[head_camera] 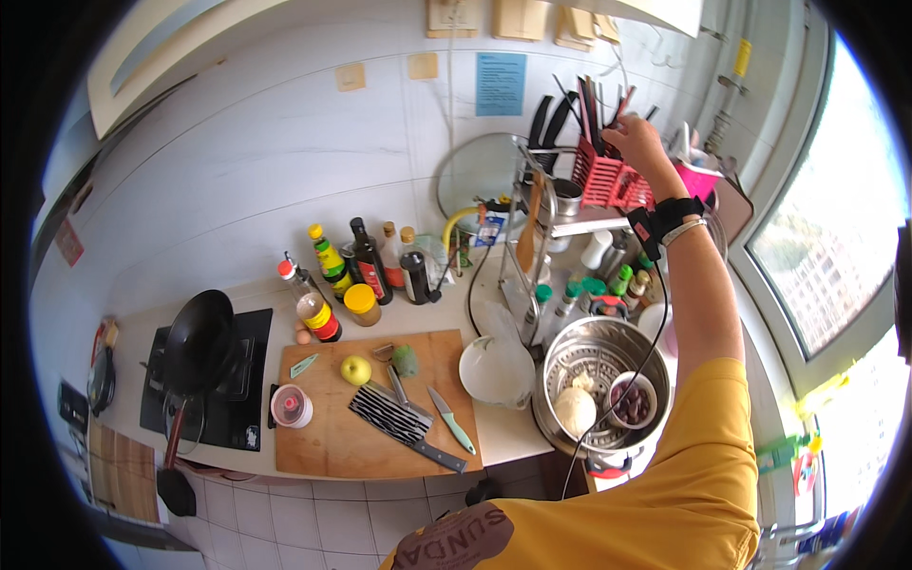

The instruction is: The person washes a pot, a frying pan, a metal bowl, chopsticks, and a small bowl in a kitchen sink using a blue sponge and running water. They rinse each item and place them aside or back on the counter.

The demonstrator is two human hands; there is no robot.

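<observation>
My right hand reaches to the chopsticks and utensils standing in a red slatted plastic holder on the upper tier of a metal rack. Its fingers are bent at the holder's top; whether they grip something is unclear. My left hand is out of view. On the wooden cutting board lie a patterned cleaver, a green-handled paring knife, a peeler, a yellow-green apple, a green scrubber-like thing and a lidded round container.
A steel steamer pot holds a pale bun-like piece and a bowl of dark red fruit. A white bowl sits between pot and board. Sauce bottles line the wall. A black wok rests on the stove; a cable hangs over the pot.
</observation>
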